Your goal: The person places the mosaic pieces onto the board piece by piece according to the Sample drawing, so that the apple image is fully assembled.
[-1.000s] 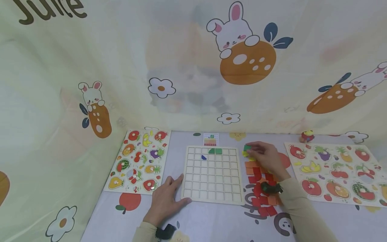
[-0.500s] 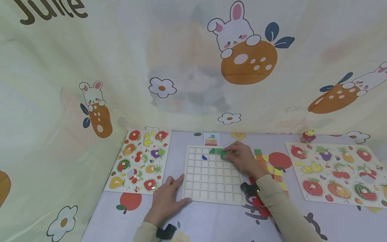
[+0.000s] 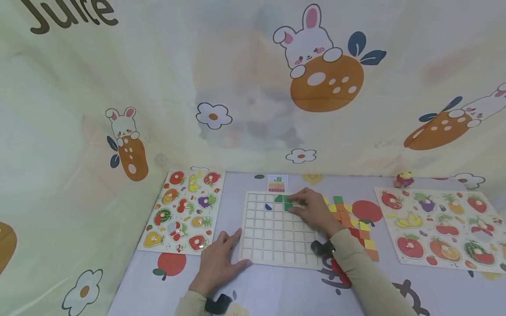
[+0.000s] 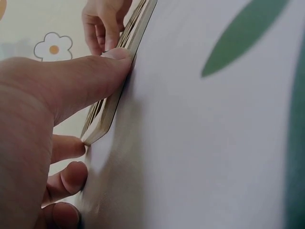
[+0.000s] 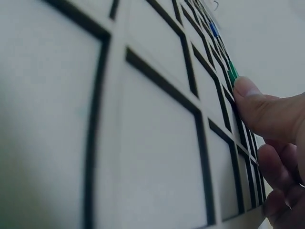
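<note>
A pale grid board (image 3: 257,258) lies on the table with square cells. My left hand (image 3: 219,259) steadies its near left corner, thumb along the near edge and a fingertip at the left side; the left wrist view shows the thumb (image 4: 90,78) against the board's rim. My right hand (image 3: 316,213) is over the far right part, pinching a green tile (image 3: 287,206) in the second row. Above that tile, two green pieces (image 3: 280,199) sit in the top row, partly covered by fingers. A small blue piece (image 3: 268,206) lies farther left on the board.
Yellow, orange, red and green tiles (image 3: 344,215) are heaped right of the board, partly behind the right arm. A small pattern card (image 3: 278,183) lies beyond the board. Fruit puzzle boards flank it at left (image 3: 186,210) and right (image 3: 442,228); a small figurine (image 3: 404,179) stands at back right.
My right hand has carried the green tile from the heap leftward onto the board, into the row under the other green pieces. My left hand has stayed at the corner.
</note>
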`<control>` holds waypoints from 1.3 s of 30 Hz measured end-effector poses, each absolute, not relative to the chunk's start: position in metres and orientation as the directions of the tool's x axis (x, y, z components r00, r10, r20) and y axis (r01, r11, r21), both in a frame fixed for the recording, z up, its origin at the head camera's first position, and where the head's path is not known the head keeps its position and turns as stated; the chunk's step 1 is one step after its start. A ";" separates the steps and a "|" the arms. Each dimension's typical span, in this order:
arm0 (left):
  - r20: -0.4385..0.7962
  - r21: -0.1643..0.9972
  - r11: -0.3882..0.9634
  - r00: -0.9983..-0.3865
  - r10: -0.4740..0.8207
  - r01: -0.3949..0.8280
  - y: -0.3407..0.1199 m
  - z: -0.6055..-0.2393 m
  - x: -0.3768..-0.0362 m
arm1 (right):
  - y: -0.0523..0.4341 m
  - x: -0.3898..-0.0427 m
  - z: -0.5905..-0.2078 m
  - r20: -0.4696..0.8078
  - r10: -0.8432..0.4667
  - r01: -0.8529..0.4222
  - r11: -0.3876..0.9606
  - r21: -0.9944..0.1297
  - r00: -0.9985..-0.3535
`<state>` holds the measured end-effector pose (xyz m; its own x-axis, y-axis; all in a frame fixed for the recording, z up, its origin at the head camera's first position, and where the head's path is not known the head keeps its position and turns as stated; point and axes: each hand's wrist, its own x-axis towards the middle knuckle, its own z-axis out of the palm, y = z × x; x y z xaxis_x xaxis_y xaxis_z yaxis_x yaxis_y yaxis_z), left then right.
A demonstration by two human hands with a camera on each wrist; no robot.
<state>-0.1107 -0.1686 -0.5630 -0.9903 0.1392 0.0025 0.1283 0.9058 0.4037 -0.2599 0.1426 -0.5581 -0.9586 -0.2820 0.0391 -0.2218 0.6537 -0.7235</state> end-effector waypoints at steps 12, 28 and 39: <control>0.011 0.397 0.909 -0.991 0.134 0.127 -0.169 -0.564 -0.109 | 0.143 -0.261 -0.559 0.046 -0.281 -0.224 0.645 -0.730 -0.959; 0.018 0.397 0.908 -0.991 0.134 0.130 -0.168 -0.563 -0.109 | 0.139 -0.260 -0.558 0.024 -0.217 -0.162 0.649 -0.743 -0.976; 0.039 0.370 0.916 -0.988 0.149 0.153 -0.169 -0.566 -0.110 | 0.137 -0.258 -0.555 0.033 -0.235 -0.182 0.649 -0.739 -0.971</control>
